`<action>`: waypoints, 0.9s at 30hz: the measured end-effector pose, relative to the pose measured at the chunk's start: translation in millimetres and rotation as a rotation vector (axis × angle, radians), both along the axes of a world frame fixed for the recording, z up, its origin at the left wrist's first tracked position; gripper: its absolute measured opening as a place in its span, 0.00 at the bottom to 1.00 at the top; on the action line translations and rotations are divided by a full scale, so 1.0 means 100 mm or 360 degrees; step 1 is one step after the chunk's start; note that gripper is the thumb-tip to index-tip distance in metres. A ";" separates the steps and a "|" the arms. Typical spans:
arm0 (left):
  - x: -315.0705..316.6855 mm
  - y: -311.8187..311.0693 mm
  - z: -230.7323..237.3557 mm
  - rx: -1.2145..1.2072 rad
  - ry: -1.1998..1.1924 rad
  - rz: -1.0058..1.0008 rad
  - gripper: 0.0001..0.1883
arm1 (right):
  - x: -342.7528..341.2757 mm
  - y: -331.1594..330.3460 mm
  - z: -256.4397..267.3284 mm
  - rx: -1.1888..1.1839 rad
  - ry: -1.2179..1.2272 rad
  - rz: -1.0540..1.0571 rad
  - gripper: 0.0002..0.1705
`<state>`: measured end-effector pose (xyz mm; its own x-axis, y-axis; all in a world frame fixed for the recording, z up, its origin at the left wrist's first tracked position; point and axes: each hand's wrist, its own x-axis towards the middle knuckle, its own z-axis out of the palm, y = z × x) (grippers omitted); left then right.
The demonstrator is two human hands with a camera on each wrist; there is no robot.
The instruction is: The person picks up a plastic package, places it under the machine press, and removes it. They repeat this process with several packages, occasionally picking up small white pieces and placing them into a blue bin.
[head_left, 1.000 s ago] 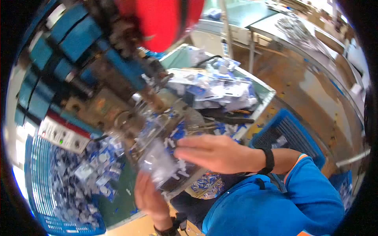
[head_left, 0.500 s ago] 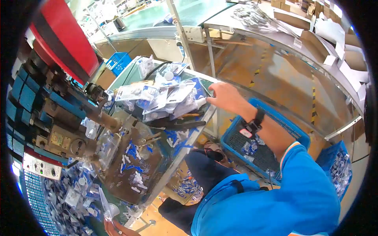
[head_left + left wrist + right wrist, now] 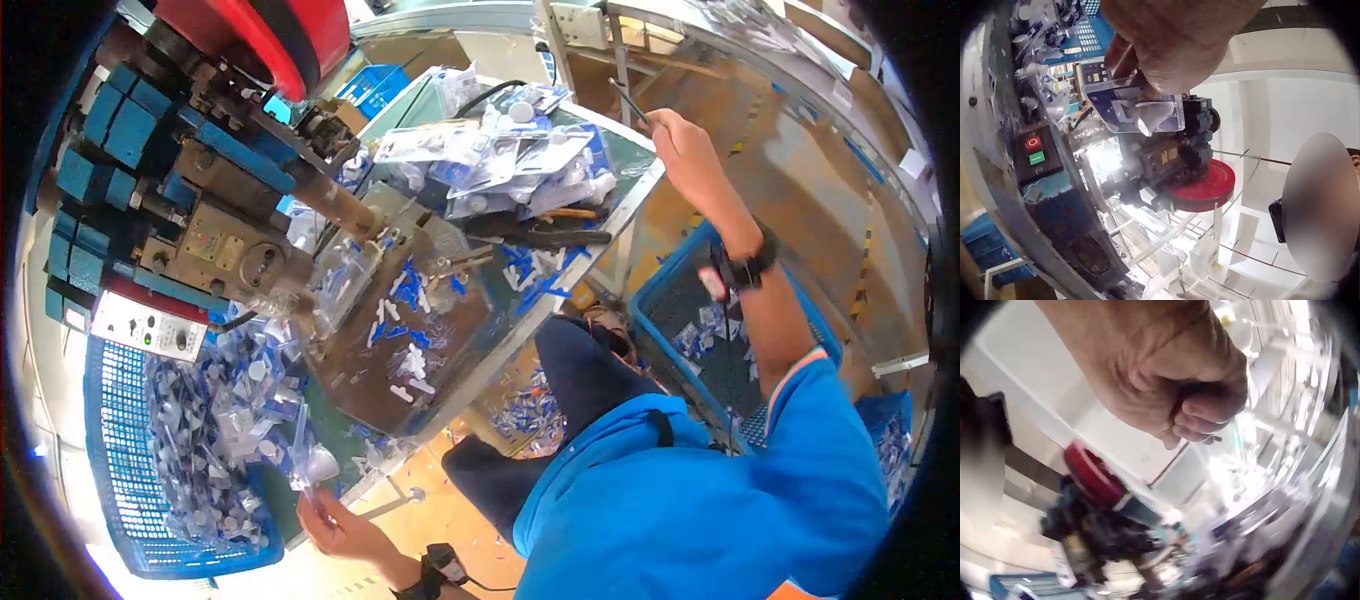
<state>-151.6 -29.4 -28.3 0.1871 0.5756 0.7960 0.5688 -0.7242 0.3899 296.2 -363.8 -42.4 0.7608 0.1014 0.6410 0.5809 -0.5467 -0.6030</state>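
My left hand (image 3: 335, 525) pinches a clear blister pack (image 3: 303, 455) by its lower end, beside the basket of packs. In the left wrist view this pack (image 3: 1138, 112) shows a blue card and a clear bulge under the fingers. My right hand (image 3: 690, 160) is off the table's right corner, gripping a thin dark rod (image 3: 628, 100) that points up and left. In the right wrist view the right hand (image 3: 1179, 381) is curled into a fist, and only a small tip of the rod shows. Between the hands, a press machine (image 3: 230, 240) stands over a brown plate (image 3: 380, 365) strewn with blue and white pieces.
A blue basket (image 3: 115, 450) full of packs stands at the left. Blister packs (image 3: 510, 160) are piled at the table's back, with a black-handled tool (image 3: 540, 233) before them. Another blue basket (image 3: 650, 300) stands on the floor at right. The table's metal edge (image 3: 590, 265) runs between.
Both hands were at the press plate a second ago. The left hand has moved down and left with the blister pack. The right hand went to the table's right edge and now holds the thin rod.
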 end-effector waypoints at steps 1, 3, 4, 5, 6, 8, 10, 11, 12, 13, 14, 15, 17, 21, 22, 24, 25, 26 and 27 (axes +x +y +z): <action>0.03 -0.02 0.00 -0.0069 -0.0040 -0.0019 0.11 | -0.35 0.03 0.29 -0.0015 0.0148 0.0170 0.14; 0.09 -0.06 0.06 -0.0189 -0.0087 -0.0050 0.11 | -0.82 0.17 0.57 -0.0135 0.0220 0.0652 0.13; 0.12 -0.09 0.07 -0.0201 -0.0095 -0.0002 0.11 | -0.95 0.26 0.61 -0.0240 0.0126 0.0963 0.12; 0.13 -0.09 0.07 -0.0196 -0.0101 -0.0047 0.11 | -1.10 0.39 0.71 -0.0458 0.0098 0.1168 0.12; 0.12 -0.07 0.06 -0.0191 -0.0117 -0.0087 0.11 | -1.20 0.57 0.58 -0.0355 0.0044 0.1317 0.12; 0.05 -0.08 0.06 -0.0126 -0.0121 -0.0131 0.11 | -1.40 0.93 0.50 -0.0492 -0.0183 0.1314 0.06; -0.04 -0.14 0.10 -0.0179 -0.0138 -0.0045 0.11 | -1.51 1.26 0.45 -0.0600 -0.0339 0.1288 0.06; -0.10 -0.15 0.10 -0.0211 -0.0147 -0.0003 0.11 | -1.56 1.41 0.43 -0.0656 -0.0416 0.1273 0.07; -0.18 -0.13 0.07 -0.0217 -0.0206 -0.0022 0.11 | -1.58 1.53 0.40 -0.0595 -0.0357 0.1371 0.10; -0.26 -0.11 0.03 -0.0235 -0.0215 0.0015 0.11 | -1.60 1.65 0.39 -0.0647 -0.0353 0.1385 0.10; -0.33 -0.10 0.00 -0.0255 -0.0226 0.0052 0.11 | -1.61 1.77 0.39 -0.0700 -0.0350 0.1400 0.10; -0.40 -0.08 -0.04 -0.0276 -0.0237 0.0088 0.11 | -1.61 1.89 0.38 -0.0756 -0.0348 0.1411 0.11; -0.53 -0.06 -0.11 -0.0220 -0.0257 0.0119 0.09 | -1.61 2.09 0.37 -0.0798 -0.0324 0.1384 0.11; -0.69 -0.01 -0.19 -0.0233 -0.0343 0.0143 0.09 | -1.56 2.31 0.41 -0.0967 -0.0294 0.1310 0.12; -0.72 -0.01 -0.19 -0.0243 -0.0358 0.0141 0.09 | -1.55 2.35 0.39 -0.0985 -0.0326 0.1296 0.12; -0.70 -0.03 -0.16 -0.0289 -0.0354 0.0144 0.09 | -1.53 2.41 0.35 -0.1087 -0.0414 0.1258 0.11; -0.68 -0.03 -0.16 -0.0311 -0.0350 0.0138 0.09 | -1.51 2.43 0.34 -0.1092 -0.0405 0.1209 0.10; -0.66 -0.04 -0.19 -0.0294 -0.0344 0.0168 0.09 | -1.49 2.45 0.34 -0.1098 -0.0396 0.1159 0.10; -0.66 -0.04 -0.21 -0.0274 -0.0335 0.0199 0.10 | -1.47 2.44 0.35 -0.1101 -0.0386 0.1112 0.10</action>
